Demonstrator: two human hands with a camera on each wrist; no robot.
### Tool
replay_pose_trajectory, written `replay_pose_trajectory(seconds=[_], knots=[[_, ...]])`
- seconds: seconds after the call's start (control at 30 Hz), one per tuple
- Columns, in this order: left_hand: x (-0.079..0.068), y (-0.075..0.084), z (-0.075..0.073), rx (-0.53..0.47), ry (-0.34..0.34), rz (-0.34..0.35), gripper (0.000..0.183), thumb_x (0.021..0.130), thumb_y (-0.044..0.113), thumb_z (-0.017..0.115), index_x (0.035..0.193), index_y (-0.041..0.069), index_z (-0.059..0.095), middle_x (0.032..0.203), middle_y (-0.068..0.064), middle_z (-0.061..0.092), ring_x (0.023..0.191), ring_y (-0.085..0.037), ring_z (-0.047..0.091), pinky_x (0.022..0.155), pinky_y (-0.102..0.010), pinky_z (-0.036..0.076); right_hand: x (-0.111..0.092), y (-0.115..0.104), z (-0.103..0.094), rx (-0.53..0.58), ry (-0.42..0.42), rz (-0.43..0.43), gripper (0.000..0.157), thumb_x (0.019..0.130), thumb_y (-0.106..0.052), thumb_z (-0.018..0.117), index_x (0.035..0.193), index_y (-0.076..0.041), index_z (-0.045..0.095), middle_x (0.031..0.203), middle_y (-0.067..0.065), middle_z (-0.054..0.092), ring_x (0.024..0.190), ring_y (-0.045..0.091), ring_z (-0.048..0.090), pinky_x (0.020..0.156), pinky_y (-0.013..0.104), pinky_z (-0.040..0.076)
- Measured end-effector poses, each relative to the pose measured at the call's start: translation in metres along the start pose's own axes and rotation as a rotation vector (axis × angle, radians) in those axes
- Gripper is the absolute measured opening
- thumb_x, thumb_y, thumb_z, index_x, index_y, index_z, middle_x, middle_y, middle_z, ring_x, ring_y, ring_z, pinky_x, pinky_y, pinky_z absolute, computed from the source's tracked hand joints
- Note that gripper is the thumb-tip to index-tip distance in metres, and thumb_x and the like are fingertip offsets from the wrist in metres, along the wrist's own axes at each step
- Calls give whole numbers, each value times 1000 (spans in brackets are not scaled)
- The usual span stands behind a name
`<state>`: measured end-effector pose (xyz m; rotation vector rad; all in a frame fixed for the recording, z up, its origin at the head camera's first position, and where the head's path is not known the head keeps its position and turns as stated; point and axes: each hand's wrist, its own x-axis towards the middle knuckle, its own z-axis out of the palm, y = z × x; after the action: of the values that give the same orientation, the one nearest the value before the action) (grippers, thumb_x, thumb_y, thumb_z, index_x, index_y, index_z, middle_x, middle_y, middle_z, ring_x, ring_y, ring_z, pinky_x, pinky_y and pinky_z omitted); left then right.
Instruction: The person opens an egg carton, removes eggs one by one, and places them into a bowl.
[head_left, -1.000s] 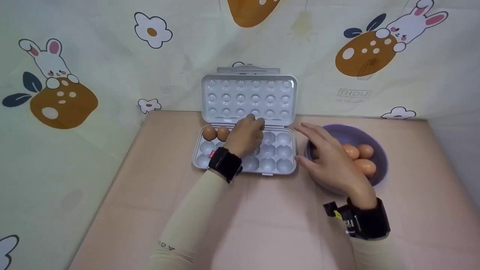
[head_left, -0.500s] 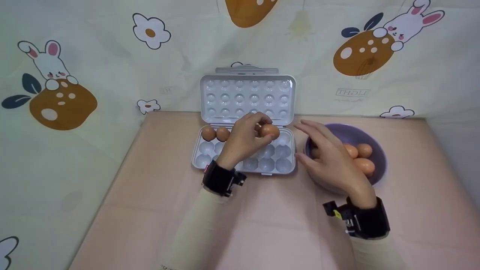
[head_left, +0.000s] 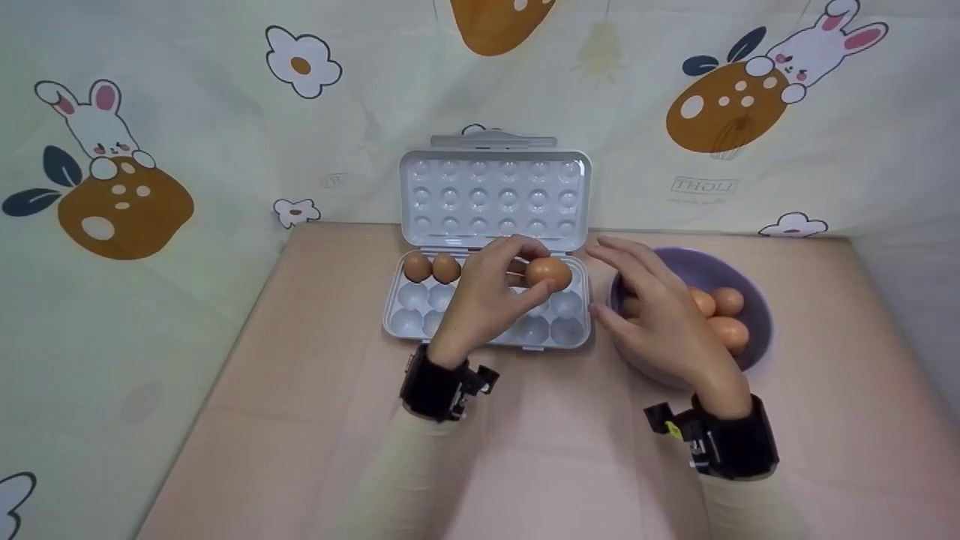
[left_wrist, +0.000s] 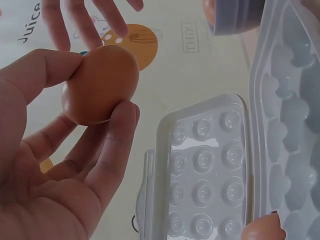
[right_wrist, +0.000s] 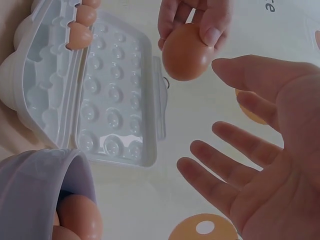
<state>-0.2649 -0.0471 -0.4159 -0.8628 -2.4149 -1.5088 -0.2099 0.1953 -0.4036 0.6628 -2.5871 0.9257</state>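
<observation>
My left hand point(head_left: 480, 300) pinches a brown egg point(head_left: 549, 274) between thumb and fingertips, raised over the right half of a white plastic egg box point(head_left: 413, 295). The wrist views show that egg point(left_wrist: 101, 86) well above the box, with the thumb on one side and fingers on the other. Along the box's back row sit brown eggs point(head_left: 418, 267) at the left end; the right wrist view shows three in line. My right hand point(head_left: 671, 326) is spread with fingers apart over the left side of a purple bowl point(head_left: 763, 322), holding nothing.
Several brown eggs point(head_left: 727, 334) lie in the bowl, part of them hidden under my right hand. The box's dimpled lid point(head_left: 495, 199) stands raised at the back, against a patterned cloth wall point(head_left: 360, 150). A pink cloth point(head_left: 555, 442) covers the table.
My left hand, earlier reaching down over the box with its fingers hidden, has risen and turned, bringing the egg into sight, then shifted slightly right. The right hand has hardly moved.
</observation>
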Motion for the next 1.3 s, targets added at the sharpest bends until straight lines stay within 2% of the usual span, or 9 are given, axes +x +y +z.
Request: replay_pose_trajectory(seconds=[0.27, 0.47, 0.7, 0.77, 0.9, 1.03, 1.3], knots=[[-4, 13, 2, -34, -16, 36, 33, 91, 10, 82, 121, 4, 69, 117, -8, 72, 106, -15, 71, 87, -21, 60, -1, -2, 0, 3, 43, -73, 70, 90, -11, 85, 153, -20, 57, 162, 1, 47, 147, 25, 49, 112, 51, 49], [-6, 17, 4, -59, -44, 42, 33, 93, 10, 80, 123, 4, 68, 120, -8, 69, 110, -16, 68, 91, -22, 59, -2, -4, 0, 3, 55, -102, 71, 89, -9, 86, 153, -22, 57, 160, -1, 50, 145, 23, 51, 110, 47, 51], [-8, 19, 6, -82, -80, 57, 35, 95, 15, 80, 126, 4, 66, 123, -8, 68, 113, -19, 68, 93, -22, 59, 0, -8, 2, 5, 92, -144, 63, 87, -6, 87, 144, -21, 65, 151, 3, 59, 138, 23, 57, 108, 23, 49], [-8, 19, 6, -92, -85, 59, 36, 95, 16, 81, 126, 4, 66, 123, -9, 68, 113, -21, 69, 93, -23, 59, 1, -9, 3, 16, 97, -152, 60, 87, -6, 87, 141, -20, 67, 149, 3, 60, 136, 22, 58, 106, 21, 49], [-8, 19, 6, -120, -104, 53, 36, 96, 17, 81, 126, 4, 65, 123, -8, 68, 113, -22, 69, 93, -23, 59, 1, -9, 4, 23, 87, -156, 56, 87, -5, 87, 138, -19, 69, 146, 1, 62, 128, 19, 63, 97, 20, 55], [-8, 20, 7, -144, -115, 48, 35, 96, 15, 81, 126, 4, 65, 123, -8, 68, 112, -20, 69, 93, -23, 59, 1, -9, 5, 35, 79, -177, 54, 86, -4, 87, 135, -19, 71, 142, 1, 65, 120, 17, 66, 91, 18, 53], [-8, 19, 8, -203, -128, 50, 38, 95, 17, 82, 127, 4, 65, 123, -7, 69, 109, -14, 70, 93, -27, 60, 1, -8, 8, 31, 72, -217, 48, 88, -12, 88, 133, -19, 73, 133, -3, 70, 117, 16, 66, 98, 31, 50]])
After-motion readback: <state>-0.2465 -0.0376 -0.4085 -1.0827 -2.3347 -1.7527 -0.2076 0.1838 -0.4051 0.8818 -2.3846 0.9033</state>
